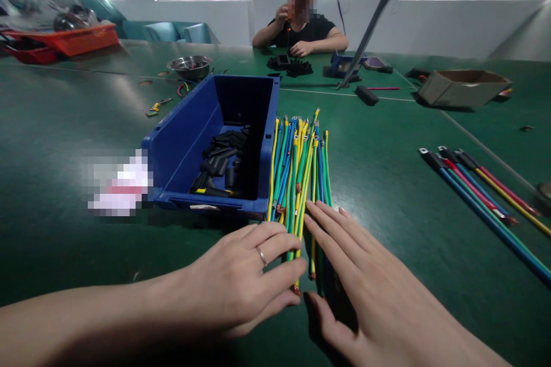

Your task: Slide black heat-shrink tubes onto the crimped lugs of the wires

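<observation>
A bundle of yellow-green and blue cables [294, 166] with metal lugs at the far ends lies on the table, pointing away from me. My left hand [253, 275], with a ring on one finger, curls its fingers and thumb around the near end of a yellow-green cable [298, 246]. Bare copper shows at that cable's tip. On the bundle's right side, my right hand [348, 264] has its fingers stretched out, the fingertips at the cables and the thumb apart. Left of the bundle stands a blue bin [170, 155] holding short black sleeves [219, 163].
More cables [473, 206] with black-sleeved ends lie at the right. Further back are a cardboard box [465, 89], a metal bowl [189, 66] and a red basket [81, 40]. Across the green table [387, 132] sits a person [310, 34] handling small black parts. A slanted pole [374, 23] stands behind.
</observation>
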Tool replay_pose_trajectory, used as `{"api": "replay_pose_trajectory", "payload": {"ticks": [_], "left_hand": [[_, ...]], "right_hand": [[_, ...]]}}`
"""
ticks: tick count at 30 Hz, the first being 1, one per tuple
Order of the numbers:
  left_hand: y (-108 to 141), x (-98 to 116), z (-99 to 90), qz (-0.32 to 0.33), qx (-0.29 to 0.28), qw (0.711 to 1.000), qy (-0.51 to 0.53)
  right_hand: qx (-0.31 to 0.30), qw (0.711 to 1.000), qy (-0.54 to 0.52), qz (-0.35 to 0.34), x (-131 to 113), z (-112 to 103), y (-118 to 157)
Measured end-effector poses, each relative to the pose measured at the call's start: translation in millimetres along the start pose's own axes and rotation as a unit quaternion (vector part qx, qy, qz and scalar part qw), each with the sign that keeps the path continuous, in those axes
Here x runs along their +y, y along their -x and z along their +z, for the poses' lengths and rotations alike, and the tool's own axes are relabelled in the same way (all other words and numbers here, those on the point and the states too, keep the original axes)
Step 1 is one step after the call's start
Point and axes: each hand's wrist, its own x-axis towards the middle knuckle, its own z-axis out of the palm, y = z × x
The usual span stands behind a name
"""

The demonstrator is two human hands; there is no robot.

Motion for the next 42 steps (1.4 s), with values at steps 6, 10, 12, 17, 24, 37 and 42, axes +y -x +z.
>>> {"api": "replay_pose_trajectory", "payload": {"ticks": [6,10,12,17,24,37,42], "left_hand": [[-1,0,0.6,0.014,0.007,1.000,-0.010],[-1,0,0.8,0.016,0.009,1.000,-0.021],[-1,0,0.6,0.013,0.008,1.000,-0.021],[0,0,-1.4,0.010,0.004,1.000,-0.018],[-1,-2,-3.2,0.021,0.003,1.000,-0.002],[-1,-2,-6.3,0.023,-0.003,0.999,0.022],[-1,-2,-5.4,0.025,0.000,0.999,0.020]], "right_hand": [[0.016,0.999,-0.006,0.027,-6,-1,1],[0.030,0.999,-0.032,0.029,-5,-3,-1],[0.031,0.997,-0.058,0.039,-4,-5,-3],[0.048,0.989,-0.131,0.057,1,-9,-1],[0.095,0.957,-0.232,0.147,19,-16,11],[0.181,0.668,-0.592,0.414,46,-12,-3],[0.105,0.596,-0.649,0.461,52,-12,-5]]}}
